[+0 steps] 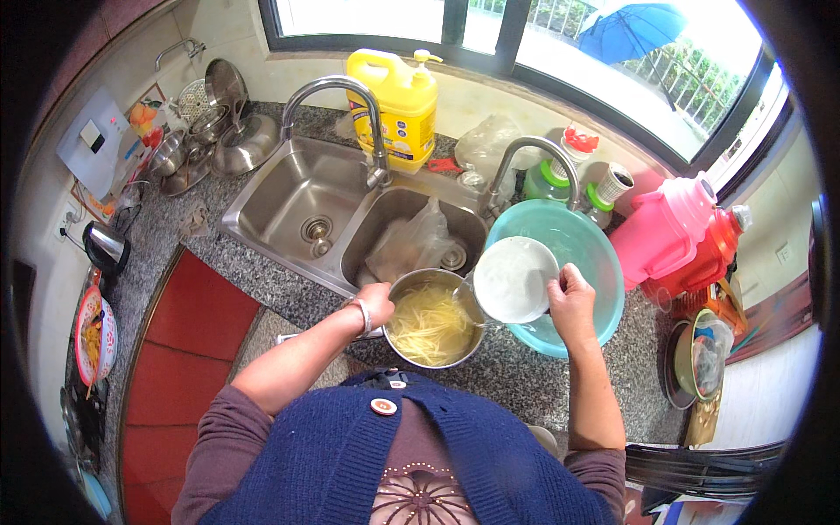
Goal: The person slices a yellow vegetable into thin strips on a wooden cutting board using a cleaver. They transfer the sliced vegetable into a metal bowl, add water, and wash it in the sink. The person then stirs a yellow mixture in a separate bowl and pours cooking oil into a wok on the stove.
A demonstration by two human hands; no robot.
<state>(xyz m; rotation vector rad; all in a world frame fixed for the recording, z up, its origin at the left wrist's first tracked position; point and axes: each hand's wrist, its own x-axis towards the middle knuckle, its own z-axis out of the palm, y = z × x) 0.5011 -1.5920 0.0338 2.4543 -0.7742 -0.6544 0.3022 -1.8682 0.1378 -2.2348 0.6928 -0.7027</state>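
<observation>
A steel saucepan holds pale yellow shreds, perhaps potato, in cloudy water. Its handle points left beneath my forearm. My left hand grips the pan's left rim. In my right hand is a white bowl, held by its right edge and tilted toward the pan. Clear water streams from the bowl's left side into the pan. Behind the bowl stands a teal plastic basin with water in it, partly hidden by the bowl and my right hand.
Behind the pan is a double steel sink, with a plastic bag in its right bowl. Two curved faucets rise there. A yellow detergent jug stands at the back. Pink and red thermoses flank the basin's right side.
</observation>
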